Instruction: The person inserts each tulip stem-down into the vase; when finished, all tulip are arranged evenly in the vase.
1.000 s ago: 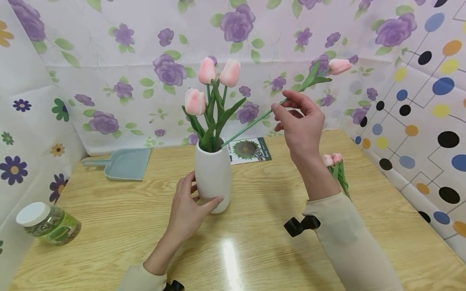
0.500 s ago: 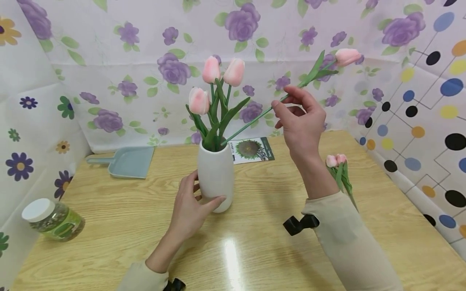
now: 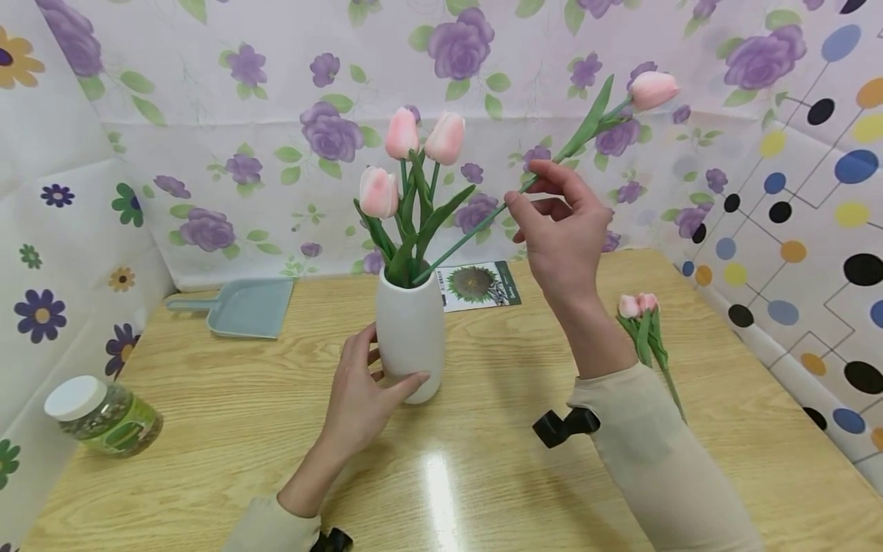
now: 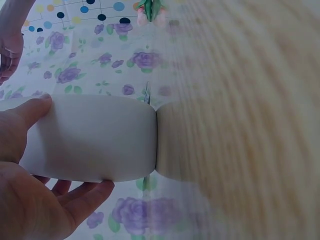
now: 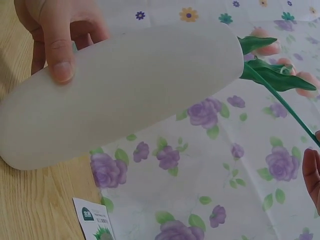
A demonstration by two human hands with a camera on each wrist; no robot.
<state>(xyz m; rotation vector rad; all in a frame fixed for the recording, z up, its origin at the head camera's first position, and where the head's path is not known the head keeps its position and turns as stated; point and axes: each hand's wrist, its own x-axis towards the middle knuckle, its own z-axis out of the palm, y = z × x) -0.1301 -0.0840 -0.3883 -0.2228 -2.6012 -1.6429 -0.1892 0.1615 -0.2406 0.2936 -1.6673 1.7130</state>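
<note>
Head view: L hand [image 3: 362, 395] is wrapped round the lower part of the white vase [image 3: 411, 337], upright mid-counter [image 3: 228, 445], thumb on the near side. R hand [image 3: 569, 234], up & to the R, pinches the stem of a pink tulip [image 3: 588, 127] btwn thumb & fingers; stem slants, bloom up at far R, lower end at the vase mouth, depth inside can't tell. 3 other pink tulips [image 3: 444, 139] stand in the vase w/ green leaves. More tulips [image 3: 645, 330] lie on the counter, R of the R forearm. Behind the vase, slightly R: a seed packet [image 3: 472, 284]. Far L: blue-grey dustpan [image 3: 251, 308]. Near L: jar w/ white lid [image 3: 106, 418].

L wrist view: L hand's thumb on one side of the vase, fingers on the other; vase base on the counter. R hand partly in view, well apart from the vase body.

R wrist view: stem runs from vase mouth to R hand, cut off by the frame edge. Packet corner also shows.
</note>
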